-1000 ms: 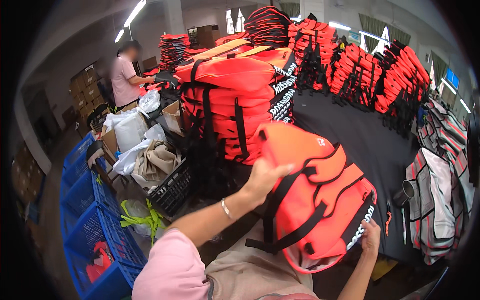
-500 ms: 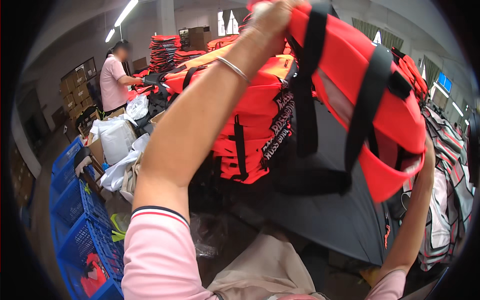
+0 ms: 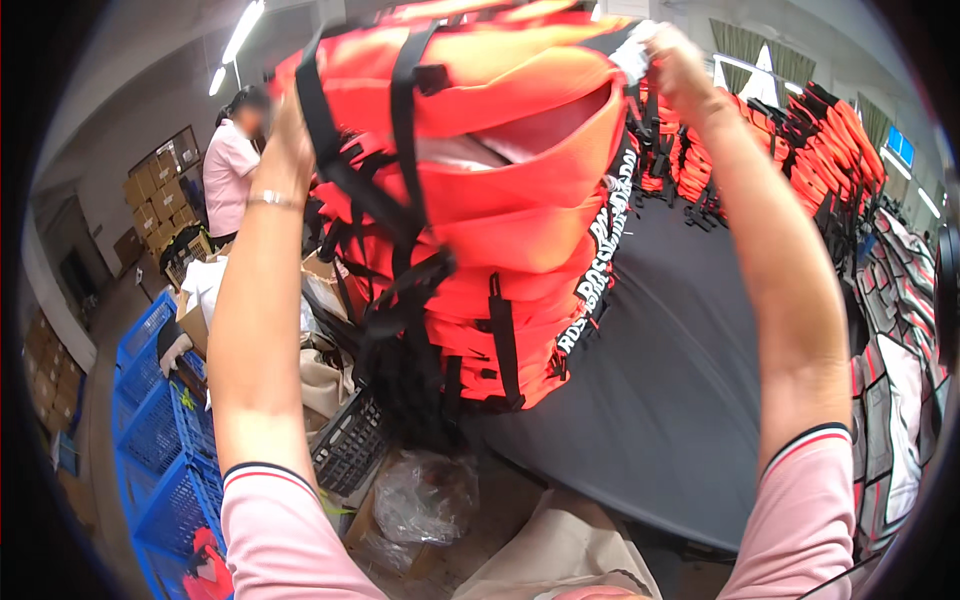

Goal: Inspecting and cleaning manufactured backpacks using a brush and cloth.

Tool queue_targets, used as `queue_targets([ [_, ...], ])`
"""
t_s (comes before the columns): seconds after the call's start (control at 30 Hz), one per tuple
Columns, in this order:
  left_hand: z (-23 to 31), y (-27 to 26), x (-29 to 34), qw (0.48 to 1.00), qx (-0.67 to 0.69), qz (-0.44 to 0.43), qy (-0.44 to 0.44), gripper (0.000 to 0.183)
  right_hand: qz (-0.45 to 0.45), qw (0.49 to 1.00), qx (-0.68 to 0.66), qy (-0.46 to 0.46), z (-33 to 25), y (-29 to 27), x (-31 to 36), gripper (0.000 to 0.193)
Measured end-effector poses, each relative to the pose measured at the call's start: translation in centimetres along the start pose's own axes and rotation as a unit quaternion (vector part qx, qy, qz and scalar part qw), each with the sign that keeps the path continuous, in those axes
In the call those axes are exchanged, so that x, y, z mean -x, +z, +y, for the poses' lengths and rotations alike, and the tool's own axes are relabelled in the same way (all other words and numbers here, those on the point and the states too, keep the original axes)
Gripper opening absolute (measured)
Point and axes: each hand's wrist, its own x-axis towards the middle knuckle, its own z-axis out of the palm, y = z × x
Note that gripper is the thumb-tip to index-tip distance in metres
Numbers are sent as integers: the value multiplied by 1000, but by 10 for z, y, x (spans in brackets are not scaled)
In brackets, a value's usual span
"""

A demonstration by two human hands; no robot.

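Note:
Both arms are raised, with a bright red-orange bag (image 3: 520,125) with black straps stretched between my hands at the top of a tall stack. My left hand (image 3: 292,135) is closed on its left end, the fingers partly behind the fabric. At the bag's upper right corner, beside a whitish patch, my right hand (image 3: 682,75) is closed and blurred by motion. Below lies the stack of similar red bags (image 3: 500,260), with white lettering down its right side and black straps hanging at its left. Whether the held bag rests on the stack I cannot tell.
A dark grey table surface (image 3: 660,350) spreads right of the stack. More red bags (image 3: 825,150) stand behind it, with grey-and-white pieces (image 3: 895,400) far right. Blue crates (image 3: 165,430), a black crate (image 3: 350,440) and clear plastic (image 3: 425,495) are lower left. A co-worker (image 3: 228,170) stands behind left.
The held bag has gone from the right side over to the left, above the stack. My left hand has moved left and down, my right hand up and inward.

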Motion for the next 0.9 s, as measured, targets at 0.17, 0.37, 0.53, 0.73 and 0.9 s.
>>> queue_targets([
  [0.17, -115, -26, 47, 986, -1, 168, 15, 40, -7, 991, 80, 105, 62, 68, 92, 24],
  [0.37, -101, 8, 41, 977, 27, 209, -23, 36, 47, 851, 434, -293, 114, 45, 84, 22],
  [0.53, -108, 2, 22, 981, 79, 173, -31, 35, 39, 941, 318, -111, 115, 24, 77, 30],
  [0.73, -118, -29, 42, 984, 127, 115, 44, 36, 36, 993, 92, 68, 56, 60, 62, 33],
  [0.9, -89, -5, 46, 973, 1, 229, -32, 39, 65, 978, 186, 64, 80, 63, 57, 38],
])
